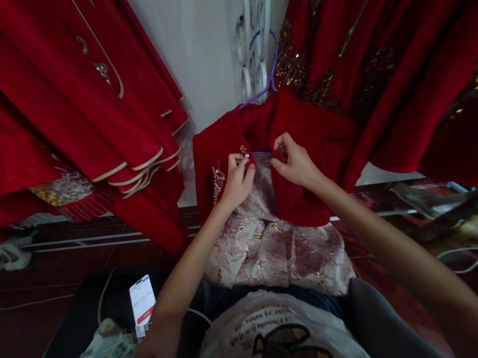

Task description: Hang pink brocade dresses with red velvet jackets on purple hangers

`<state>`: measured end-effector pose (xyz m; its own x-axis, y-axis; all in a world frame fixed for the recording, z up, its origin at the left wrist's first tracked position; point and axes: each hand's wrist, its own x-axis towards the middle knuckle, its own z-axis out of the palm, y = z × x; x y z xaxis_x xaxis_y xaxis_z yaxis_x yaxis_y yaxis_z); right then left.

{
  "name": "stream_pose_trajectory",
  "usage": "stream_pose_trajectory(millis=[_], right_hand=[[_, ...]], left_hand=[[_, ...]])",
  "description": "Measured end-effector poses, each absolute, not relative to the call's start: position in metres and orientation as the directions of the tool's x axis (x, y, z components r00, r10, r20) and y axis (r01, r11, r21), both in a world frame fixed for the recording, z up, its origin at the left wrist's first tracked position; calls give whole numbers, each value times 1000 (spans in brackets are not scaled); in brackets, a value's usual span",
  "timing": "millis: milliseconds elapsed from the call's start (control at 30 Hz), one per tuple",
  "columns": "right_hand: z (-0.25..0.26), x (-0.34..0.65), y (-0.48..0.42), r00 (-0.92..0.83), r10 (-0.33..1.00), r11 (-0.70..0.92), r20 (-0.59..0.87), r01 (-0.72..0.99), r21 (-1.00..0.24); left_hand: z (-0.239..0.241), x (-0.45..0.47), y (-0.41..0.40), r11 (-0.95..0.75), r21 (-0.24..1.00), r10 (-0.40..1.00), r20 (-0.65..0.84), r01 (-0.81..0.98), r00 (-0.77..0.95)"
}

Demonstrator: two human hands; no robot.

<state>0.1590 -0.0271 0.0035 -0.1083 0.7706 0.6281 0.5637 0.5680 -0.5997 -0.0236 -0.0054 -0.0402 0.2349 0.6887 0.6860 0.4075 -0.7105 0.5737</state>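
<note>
A small red jacket (307, 148) hangs on a purple hanger (270, 78) in front of me, over a pink and gold brocade skirt (274, 247). My left hand (239, 178) pinches the jacket's left front edge near a silver clasp (218, 177). My right hand (292, 162) grips the right front edge. The two hands are close together at the jacket's opening, where the hanger's purple bar shows between them.
Red embroidered garments hang at the left (44, 96) and right (406, 51). A white wall (191, 39) with a white metal rack (251, 22) stands behind. A lit phone (142, 299) lies at lower left on a dark surface. Cables run across the floor.
</note>
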Motion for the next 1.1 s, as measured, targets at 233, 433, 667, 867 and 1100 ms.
stream_pose_trajectory(millis=[233,433,667,867,1100], right_hand=[[2,161,-29,-106,776,605,622,406,-685],[-15,154,-30,-96,813,582,575,166,-796],[-23,156,-32,-42,810,582,585,180,-793],[-25,156,-30,-11,797,589,604,235,-773],[-27,155,-31,24,781,601,624,242,-762]], left_hand=[[-26,12,-20,-751,595,660,692,286,293],[-40,11,-22,-638,761,770,633,117,79],[-49,13,-7,-371,894,919,392,-252,35],[-48,0,-1,-338,921,919,367,-191,142],[-35,-6,-11,-529,846,835,505,68,218]])
